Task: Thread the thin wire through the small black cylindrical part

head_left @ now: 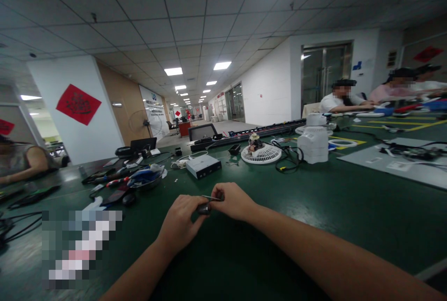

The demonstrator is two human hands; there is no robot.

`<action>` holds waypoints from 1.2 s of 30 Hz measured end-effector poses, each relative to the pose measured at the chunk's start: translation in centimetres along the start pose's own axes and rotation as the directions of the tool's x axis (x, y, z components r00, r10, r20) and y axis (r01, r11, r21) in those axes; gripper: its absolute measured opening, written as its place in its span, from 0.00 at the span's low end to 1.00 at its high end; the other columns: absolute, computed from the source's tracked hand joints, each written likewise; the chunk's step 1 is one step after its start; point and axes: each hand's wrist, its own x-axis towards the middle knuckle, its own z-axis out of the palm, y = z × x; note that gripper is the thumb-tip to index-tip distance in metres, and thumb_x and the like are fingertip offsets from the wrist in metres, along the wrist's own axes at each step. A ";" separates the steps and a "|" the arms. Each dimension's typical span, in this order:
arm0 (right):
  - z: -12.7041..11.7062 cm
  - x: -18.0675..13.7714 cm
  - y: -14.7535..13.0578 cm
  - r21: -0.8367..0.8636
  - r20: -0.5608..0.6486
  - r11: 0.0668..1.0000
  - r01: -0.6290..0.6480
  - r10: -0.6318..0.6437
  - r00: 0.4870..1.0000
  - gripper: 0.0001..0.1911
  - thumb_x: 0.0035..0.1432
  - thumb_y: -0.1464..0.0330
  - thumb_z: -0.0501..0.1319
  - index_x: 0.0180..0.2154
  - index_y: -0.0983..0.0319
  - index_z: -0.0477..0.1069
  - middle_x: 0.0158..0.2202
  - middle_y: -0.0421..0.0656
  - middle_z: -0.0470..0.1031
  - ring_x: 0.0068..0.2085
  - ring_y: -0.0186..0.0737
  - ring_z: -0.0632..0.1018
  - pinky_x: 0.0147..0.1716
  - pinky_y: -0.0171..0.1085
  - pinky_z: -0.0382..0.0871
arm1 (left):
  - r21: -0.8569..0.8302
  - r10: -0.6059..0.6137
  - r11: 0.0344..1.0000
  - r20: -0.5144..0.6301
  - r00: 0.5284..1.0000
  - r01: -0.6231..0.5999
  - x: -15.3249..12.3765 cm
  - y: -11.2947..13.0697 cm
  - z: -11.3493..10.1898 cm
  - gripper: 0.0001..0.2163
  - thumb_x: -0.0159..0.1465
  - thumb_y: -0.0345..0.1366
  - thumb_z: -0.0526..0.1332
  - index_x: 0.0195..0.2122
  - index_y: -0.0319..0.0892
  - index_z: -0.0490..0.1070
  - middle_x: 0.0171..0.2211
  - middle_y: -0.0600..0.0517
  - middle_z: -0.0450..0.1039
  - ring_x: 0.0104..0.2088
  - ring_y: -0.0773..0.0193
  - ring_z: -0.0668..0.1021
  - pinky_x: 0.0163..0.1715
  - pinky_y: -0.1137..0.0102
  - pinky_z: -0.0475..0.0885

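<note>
Over the green table top, my left hand (182, 222) pinches a small dark, glossy part (203, 209) between thumb and fingers. My right hand (234, 201) meets it from the other side, its fingers curled round a thin metal tool (210, 197) whose exact kind I cannot make out. The tool's thin end lies just above the dark part, by my left fingertips; whether they touch is too small to tell. Behind my hands sits a silver optical disc drive (203, 167).
A white fan grille (261, 154) with a motor stands beyond, beside black cables (291, 159) and a white plastic housing (312, 145). On the left are a bowl (146, 177) with blue material and a computer mouse (129, 199). A grey panel (394, 161) lies right. People sit at both sides.
</note>
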 end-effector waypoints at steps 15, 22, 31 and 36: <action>1.0 -0.1 0.0 0.274 0.203 0.952 -0.139 0.084 0.975 0.10 0.59 0.63 0.59 0.38 0.63 0.71 0.27 0.39 0.73 0.19 0.29 0.70 0.17 0.28 0.61 | -0.028 -0.196 0.980 0.015 0.980 0.197 0.0 -0.1 0.5 0.13 0.59 0.33 0.64 0.46 0.47 0.71 0.41 0.51 0.77 0.41 0.56 0.77 0.42 0.62 0.71; -0.3 -0.1 0.1 0.037 0.061 0.999 -0.033 0.031 0.998 0.13 0.60 0.63 0.58 0.45 0.61 0.73 0.32 0.41 0.77 0.31 0.35 0.76 0.31 0.33 0.66 | -0.029 -0.403 0.914 0.030 0.915 0.404 0.2 0.0 0.7 0.12 0.60 0.37 0.62 0.45 0.46 0.70 0.38 0.51 0.77 0.39 0.56 0.78 0.39 0.62 0.71; -1.5 -0.2 0.1 -0.303 0.180 0.933 0.192 -0.142 0.974 0.15 0.61 0.67 0.55 0.47 0.54 0.77 0.43 0.41 0.80 0.44 0.43 0.78 0.43 0.37 0.66 | -0.012 -0.394 0.919 0.038 0.918 0.395 0.2 -0.4 0.6 0.11 0.58 0.36 0.64 0.43 0.46 0.72 0.38 0.52 0.78 0.39 0.57 0.78 0.39 0.63 0.72; -1.7 -0.5 -0.4 -0.417 0.212 0.882 0.219 -0.140 0.967 0.17 0.60 0.67 0.55 0.46 0.53 0.77 0.42 0.42 0.81 0.43 0.45 0.78 0.42 0.39 0.67 | 0.002 -0.324 0.946 0.066 0.944 0.324 0.1 -0.1 0.7 0.12 0.58 0.33 0.64 0.44 0.47 0.73 0.41 0.52 0.77 0.42 0.56 0.77 0.43 0.62 0.70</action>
